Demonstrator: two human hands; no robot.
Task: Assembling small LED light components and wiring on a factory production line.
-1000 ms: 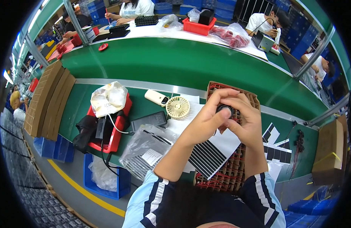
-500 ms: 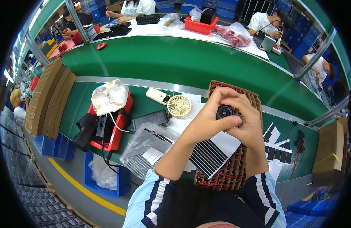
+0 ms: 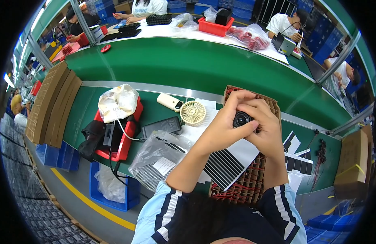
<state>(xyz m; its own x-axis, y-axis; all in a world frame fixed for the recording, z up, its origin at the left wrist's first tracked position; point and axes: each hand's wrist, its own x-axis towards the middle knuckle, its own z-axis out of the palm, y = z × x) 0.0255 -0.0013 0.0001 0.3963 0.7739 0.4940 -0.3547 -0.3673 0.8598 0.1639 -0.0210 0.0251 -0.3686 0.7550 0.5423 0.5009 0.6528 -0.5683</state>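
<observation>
Both hands on the small black round part (image 3: 241, 119), held over the cardboard cell tray (image 3: 273, 106). Left hand (image 3: 224, 126) wraps it from the side, right hand (image 3: 264, 130) pinches from the other; both grips are closed on it. Risk as we see it: a slip drops it into the tray cells among the red wires (image 3: 241, 188), since the fingers cover most of the part.

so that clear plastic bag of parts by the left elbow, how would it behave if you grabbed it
The clear plastic bag is crumpled and slumped on the green worktop, so it would probably flop and sag rather than lift stiffly. Its glossy film looks slippery, and the dark ribbed parts inside would likely shift toward the low end. It seems unlikely to roll.
</observation>
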